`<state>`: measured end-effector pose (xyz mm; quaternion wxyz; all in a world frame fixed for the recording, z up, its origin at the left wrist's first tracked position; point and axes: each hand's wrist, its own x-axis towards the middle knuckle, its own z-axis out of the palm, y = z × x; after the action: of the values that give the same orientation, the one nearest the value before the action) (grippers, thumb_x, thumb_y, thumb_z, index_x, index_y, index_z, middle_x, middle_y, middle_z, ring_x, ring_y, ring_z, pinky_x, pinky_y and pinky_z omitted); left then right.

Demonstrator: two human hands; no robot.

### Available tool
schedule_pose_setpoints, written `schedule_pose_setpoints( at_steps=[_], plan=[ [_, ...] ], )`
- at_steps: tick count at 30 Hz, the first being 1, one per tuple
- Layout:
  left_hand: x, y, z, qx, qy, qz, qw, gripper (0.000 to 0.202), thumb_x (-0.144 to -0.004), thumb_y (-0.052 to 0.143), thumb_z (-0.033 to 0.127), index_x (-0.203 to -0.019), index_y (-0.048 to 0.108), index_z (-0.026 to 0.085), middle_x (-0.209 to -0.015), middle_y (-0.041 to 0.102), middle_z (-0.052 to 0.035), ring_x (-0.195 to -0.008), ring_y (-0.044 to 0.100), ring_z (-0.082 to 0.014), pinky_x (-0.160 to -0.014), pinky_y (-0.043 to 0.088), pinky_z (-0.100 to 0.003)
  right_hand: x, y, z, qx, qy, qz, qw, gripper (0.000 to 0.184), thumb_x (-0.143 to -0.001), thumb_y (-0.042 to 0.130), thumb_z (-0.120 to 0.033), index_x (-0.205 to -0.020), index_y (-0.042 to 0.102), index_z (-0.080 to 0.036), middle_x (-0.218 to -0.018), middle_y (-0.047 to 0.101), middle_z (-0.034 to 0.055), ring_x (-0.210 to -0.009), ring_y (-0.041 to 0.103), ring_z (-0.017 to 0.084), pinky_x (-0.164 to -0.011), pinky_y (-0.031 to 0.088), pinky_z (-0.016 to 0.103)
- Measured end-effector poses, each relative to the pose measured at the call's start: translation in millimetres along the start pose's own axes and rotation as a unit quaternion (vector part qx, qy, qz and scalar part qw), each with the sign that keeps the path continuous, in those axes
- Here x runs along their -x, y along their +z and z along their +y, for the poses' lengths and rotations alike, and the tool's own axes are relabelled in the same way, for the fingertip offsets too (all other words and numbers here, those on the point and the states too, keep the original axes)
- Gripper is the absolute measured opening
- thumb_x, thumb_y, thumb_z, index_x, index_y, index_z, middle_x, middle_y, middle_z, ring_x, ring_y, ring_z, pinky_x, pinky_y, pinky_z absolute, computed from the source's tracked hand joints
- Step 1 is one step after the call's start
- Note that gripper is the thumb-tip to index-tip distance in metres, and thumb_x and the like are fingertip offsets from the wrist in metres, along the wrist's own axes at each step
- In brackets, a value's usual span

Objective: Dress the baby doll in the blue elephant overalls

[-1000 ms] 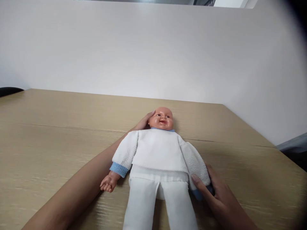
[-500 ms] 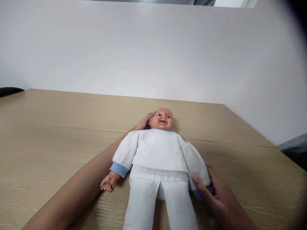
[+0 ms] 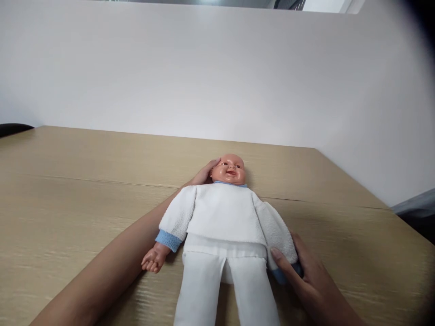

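A baby doll (image 3: 226,213) lies on its back, head away from me, in a white fleecy top with blue cuffs and white trousers. My left hand (image 3: 206,173) cups the side of its bald head, the thumb along the temple and the other fingers mostly hidden behind it. Around the lower sleeve (image 3: 280,235) on the right side, my right hand (image 3: 307,271) is wrapped, thumb on top near the blue cuff. The doll's hand on that side is hidden. On the left, its other small fist shows beside my forearm. The feet are outside the view.
The doll rests on a light wooden table (image 3: 84,199) with a seam running across it. A pale wall (image 3: 204,77) rises behind the far edge. Dark and grey objects (image 3: 416,208) show at the right edge, and a black rounded shape (image 3: 15,130) at the left.
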<state>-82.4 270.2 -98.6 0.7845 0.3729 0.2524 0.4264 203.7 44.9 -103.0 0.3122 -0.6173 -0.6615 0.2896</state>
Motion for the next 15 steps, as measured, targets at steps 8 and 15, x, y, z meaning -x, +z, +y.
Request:
schedule_pose_setpoints(
  at_steps=[8,15],
  plan=[
    [-3.5,-7.5,-3.2,0.004,-0.005,0.001,1.000,0.065,-0.101,0.064,0.063,-0.140,0.071,0.011,-0.155,0.067,-0.0151,-0.158,0.049,-0.0348,-0.135,0.040,-0.048,-0.4,0.5,1.8,-0.007,-0.006,0.005,1.000,0.057,-0.101,0.059,-0.068,-0.140,0.065,-0.027,-0.142,0.074,0.0122,-0.133,0.070,0.036,-0.107,0.062,0.046],
    [-0.5,-0.5,0.0,0.007,0.000,-0.009,1.000,0.064,-0.102,0.065,0.060,-0.139,0.070,0.008,-0.151,0.070,-0.0170,-0.155,0.054,-0.0350,-0.134,0.041,-0.047,-0.7,-1.2,0.8,-0.008,-0.012,0.001,1.000,0.055,-0.102,0.059,-0.067,-0.139,0.065,-0.028,-0.143,0.074,0.0113,-0.134,0.069,0.035,-0.108,0.062,0.045]
  ],
)
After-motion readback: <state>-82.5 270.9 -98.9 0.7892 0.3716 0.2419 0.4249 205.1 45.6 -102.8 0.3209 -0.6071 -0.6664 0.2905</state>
